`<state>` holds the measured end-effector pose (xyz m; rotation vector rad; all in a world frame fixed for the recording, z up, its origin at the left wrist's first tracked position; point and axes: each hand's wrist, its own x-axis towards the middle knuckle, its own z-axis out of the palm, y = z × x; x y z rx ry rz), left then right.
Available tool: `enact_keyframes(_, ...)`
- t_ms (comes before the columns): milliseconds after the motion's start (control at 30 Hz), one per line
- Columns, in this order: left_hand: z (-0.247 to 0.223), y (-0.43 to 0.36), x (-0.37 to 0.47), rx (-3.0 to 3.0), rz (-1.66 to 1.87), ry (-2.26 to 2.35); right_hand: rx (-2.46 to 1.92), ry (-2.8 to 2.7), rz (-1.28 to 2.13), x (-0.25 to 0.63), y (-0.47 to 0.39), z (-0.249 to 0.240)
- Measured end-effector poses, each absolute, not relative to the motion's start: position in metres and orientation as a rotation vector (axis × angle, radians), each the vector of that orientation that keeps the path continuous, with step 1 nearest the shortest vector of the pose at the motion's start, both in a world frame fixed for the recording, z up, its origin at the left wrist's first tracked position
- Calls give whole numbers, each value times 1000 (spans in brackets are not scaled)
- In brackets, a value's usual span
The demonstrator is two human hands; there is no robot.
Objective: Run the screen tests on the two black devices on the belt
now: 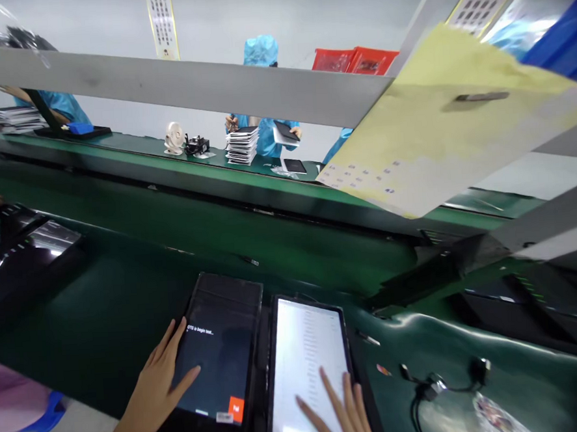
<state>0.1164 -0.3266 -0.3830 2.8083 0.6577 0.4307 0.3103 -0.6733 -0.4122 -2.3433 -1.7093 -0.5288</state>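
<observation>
Two tablets lie side by side on the green bench in front of me. My left hand (155,384) rests flat on the left edge of the dark-screened tablet (218,347), thumb on the glass; its screen shows a line of white text and an orange button at the bottom right. My right hand (339,411) lies with fingers spread on the lower part of the bright white-screened tablet (305,365). Neither hand grips anything.
A black cable with plugs (435,383) lies on the bench to the right. More tablets (21,248) sit at the left, with another person's hand at them. Across the green conveyor (193,176), workers in blue gowns handle stacked tablets (242,145). A yellow sheet (439,122) hangs overhead.
</observation>
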Motion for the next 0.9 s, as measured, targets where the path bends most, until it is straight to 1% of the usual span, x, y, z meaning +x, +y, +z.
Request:
enact_keyframes(100,-383,-326,116,2784,451,663,-2161,-1946,-642,302,-645,-404)
enact_keyframes(200,-384,-325,115,2759,449,669,-2118,-1960,-617,306,-636,-390)
enact_keyframes(333,-386,-324,113,2722,426,695,-2192,-1832,-538,316,-659,-375)
enact_keyframes(467,-387,-323,114,2691,441,682,-2304,-1732,-530,318,-675,-374)
enact_keyframes(633,-387,-326,113,2717,492,677,-2402,-1758,-588,317,-662,-374)
enact_keyframes(767,-391,-337,100,2842,549,603,-2388,-1834,-602,319,-651,-371)
enact_keyframes(900,-393,-349,90,2895,581,638,-2341,-1871,-599,325,-644,-374)
